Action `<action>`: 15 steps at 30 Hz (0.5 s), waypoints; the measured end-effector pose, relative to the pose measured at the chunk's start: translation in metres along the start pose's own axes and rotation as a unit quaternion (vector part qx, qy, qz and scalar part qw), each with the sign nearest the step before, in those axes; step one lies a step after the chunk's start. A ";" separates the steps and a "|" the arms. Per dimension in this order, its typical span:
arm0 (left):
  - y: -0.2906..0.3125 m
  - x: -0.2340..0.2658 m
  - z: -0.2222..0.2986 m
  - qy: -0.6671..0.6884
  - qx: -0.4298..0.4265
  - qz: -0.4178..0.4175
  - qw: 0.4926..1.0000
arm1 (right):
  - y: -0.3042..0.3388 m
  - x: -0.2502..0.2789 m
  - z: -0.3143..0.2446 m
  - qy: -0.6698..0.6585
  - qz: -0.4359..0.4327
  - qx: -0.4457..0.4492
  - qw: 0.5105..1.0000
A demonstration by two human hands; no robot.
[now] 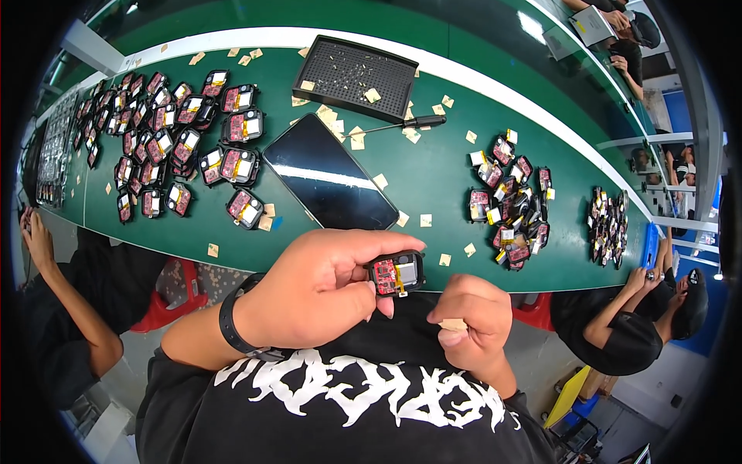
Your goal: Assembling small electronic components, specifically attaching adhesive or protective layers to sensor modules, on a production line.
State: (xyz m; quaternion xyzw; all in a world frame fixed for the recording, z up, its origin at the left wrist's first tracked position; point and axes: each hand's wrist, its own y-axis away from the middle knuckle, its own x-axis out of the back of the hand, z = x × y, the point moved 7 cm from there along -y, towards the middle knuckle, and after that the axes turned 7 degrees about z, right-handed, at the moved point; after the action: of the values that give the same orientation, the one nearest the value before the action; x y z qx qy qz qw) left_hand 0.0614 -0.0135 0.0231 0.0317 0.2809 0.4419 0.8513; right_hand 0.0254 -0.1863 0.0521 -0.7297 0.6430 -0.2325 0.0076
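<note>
My left hand (321, 282) is closed round a small black device housing (396, 274), its open side turned up. Inside that housing a red circuit board, a silvery block and a strip of yellow tape show. To the right of it, my right hand (478, 317) pinches a small beige paper piece (453, 325) between thumb and fingers, apart from the housing. Just beyond my left hand a dark phone (331, 174) lies slanted on the green table (433, 263).
Several similar open housings (158, 143) spread over the left side; more are heaped on the right (510, 205). A black tray (354, 77) and a screwdriver (423, 121) lie farther back among scattered beige paper squares (426, 220). Co-workers sit at both ends.
</note>
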 end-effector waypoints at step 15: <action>0.007 0.000 0.005 -0.005 -0.005 -0.021 1.000 | 0.000 -0.001 -0.011 0.104 0.040 -0.001 0.994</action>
State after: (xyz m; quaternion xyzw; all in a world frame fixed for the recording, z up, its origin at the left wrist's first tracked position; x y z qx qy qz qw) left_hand 0.0586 -0.0078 0.0290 0.0234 0.2746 0.4249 0.8623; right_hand 0.0217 -0.1820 0.0618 -0.6751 0.6694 -0.3059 -0.0507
